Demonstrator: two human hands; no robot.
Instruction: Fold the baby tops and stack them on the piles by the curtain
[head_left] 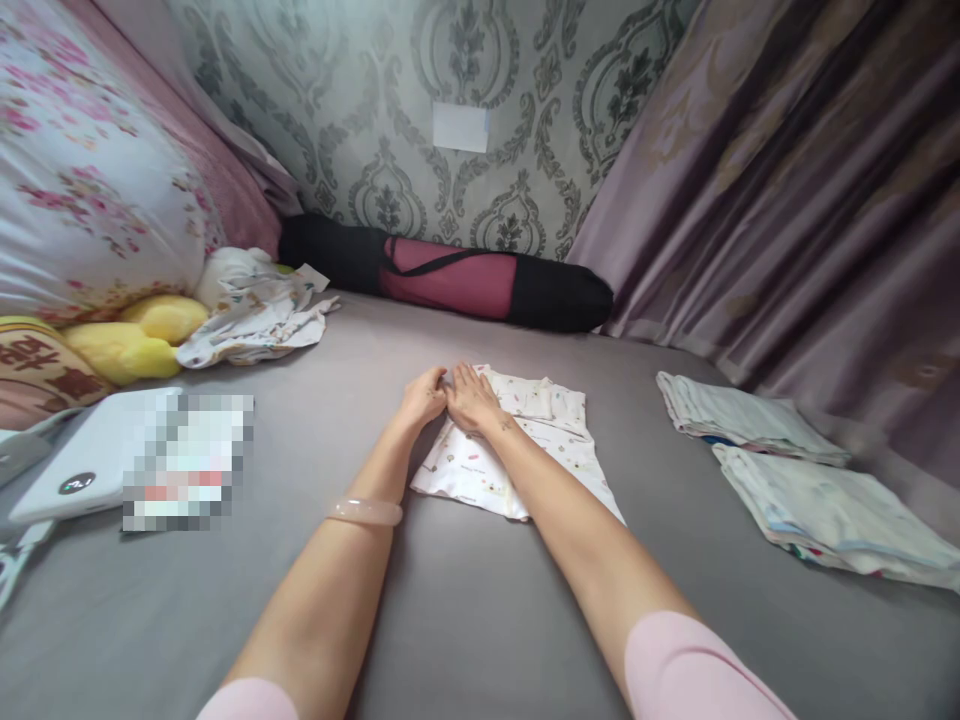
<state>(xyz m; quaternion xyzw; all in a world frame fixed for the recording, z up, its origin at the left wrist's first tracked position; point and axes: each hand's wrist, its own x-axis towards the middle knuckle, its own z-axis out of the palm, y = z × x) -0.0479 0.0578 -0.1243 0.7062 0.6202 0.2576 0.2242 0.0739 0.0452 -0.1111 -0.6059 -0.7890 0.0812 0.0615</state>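
A small white printed garment [517, 450] lies half folded on the grey bed sheet [465, 600] in front of me. My left hand [424, 395] rests at its upper left edge with fingers curled onto the cloth. My right hand [469, 398] lies beside it, touching it, fingers bent and pressing the same edge of the garment. A pale bangle [365, 512] sits on my left forearm.
Two folded cloth stacks [750, 415] [832, 510] lie at the right by the purple curtain [787, 200]. A crumpled white garment [259, 310], yellow plush toy [135, 340] and floral pillow [82, 170] are at the left. A white device [75, 465] lies near left. A black-and-maroon roll bag [457, 275] lines the wall.
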